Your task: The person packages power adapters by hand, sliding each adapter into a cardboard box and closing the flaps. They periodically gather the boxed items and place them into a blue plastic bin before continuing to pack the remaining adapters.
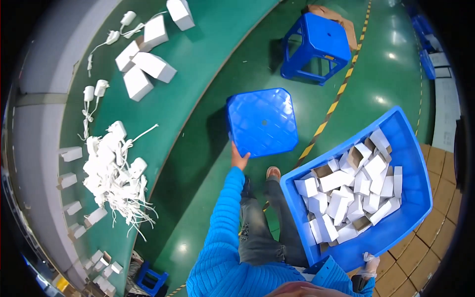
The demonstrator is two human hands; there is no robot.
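Note:
My left hand (239, 158) grips the near left edge of a blue plastic stool (263, 123), its square seat facing up. On my right, a large blue bin (420, 193) stands close against my body, holding many small white boxes (341, 178), some with open ends. My right hand (370, 266), with something white over its fingertips, is at the bin's near rim and appears to hold it; part of the fingers is hidden.
A green workbench (173, 111) at the left carries a heap of white cabled chargers (116, 168) and several white boxes (153, 67). Another blue stool (324, 39) stands farther off by a yellow-black floor line (341, 96). Brown cartons (420, 257) sit beyond the bin.

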